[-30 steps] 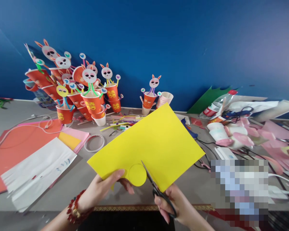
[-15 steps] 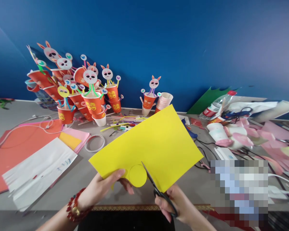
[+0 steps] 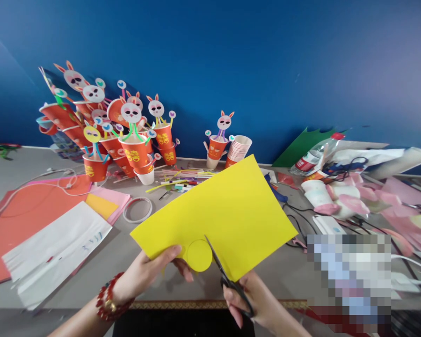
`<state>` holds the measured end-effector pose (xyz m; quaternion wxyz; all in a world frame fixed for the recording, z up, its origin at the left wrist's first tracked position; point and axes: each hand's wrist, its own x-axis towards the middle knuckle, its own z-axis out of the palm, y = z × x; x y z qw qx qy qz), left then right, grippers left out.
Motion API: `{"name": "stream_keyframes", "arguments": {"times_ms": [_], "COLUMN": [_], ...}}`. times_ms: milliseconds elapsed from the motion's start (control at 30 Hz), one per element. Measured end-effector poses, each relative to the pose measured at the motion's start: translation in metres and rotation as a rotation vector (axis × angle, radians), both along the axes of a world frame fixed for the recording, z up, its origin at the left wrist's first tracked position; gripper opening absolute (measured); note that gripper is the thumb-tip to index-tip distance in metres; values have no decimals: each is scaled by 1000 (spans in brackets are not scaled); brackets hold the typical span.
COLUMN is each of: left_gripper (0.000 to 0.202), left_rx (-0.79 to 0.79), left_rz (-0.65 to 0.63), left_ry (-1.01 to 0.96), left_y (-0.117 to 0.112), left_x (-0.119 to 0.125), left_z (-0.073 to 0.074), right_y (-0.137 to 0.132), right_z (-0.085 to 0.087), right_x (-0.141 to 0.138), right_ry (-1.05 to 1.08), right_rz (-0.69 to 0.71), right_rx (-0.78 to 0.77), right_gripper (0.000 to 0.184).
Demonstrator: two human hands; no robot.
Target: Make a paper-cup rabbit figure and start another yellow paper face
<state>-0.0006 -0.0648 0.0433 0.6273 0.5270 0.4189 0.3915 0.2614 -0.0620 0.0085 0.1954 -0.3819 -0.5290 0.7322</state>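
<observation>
Single view from the wearer's head

The scene is viewed by a head-worn camera, aimed forward and down. The left hand (image 3: 148, 274) and right hand (image 3: 258, 294) are seen close, low in the view; the grey table (image 3: 116, 252) is seen from above, the blue wall (image 3: 210, 56) faced beyond.

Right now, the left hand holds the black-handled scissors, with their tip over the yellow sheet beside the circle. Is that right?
One slip: the head view shows the black-handled scissors in the right hand; the left hand holds the sheet. Their tip is indeed over the yellow sheet, beside the circle.
</observation>
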Motion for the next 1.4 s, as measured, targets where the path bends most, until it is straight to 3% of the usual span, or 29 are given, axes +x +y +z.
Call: {"name": "stream_keyframes", "arguments": {"times_ms": [100, 200, 367, 500, 900, 1067, 1400], "left_gripper": [44, 44, 45, 48, 44, 45, 47], "left_rx": [39, 81, 69, 37, -67, -81, -91], "left_rz": [31, 46, 15, -12, -79, -85, -85], "left_ry": [24, 41, 58, 49, -140, -138, -132], "left_y": [1, 2, 3, 2, -4, -3, -3], "left_x": [-1, -4, -6, -5, -2, -1, -3], "left_z": [-5, -8, -5, 2, 2, 3, 2], "right_y": [-4, -5, 5, 12, 14, 14, 14], "right_z": [1, 5, 24, 31, 34, 38, 28], "right_x": [7, 18, 29, 26, 13, 9, 13], "right_ry": [36, 22, -134, -132, -106, -112, -104], "right_rz": [134, 156, 205, 244, 247, 221, 237], "right_rx": [-43, -147, -73, -44, -58, -68, -43], "right_gripper": [66, 68, 60, 62, 66, 67, 62]}}
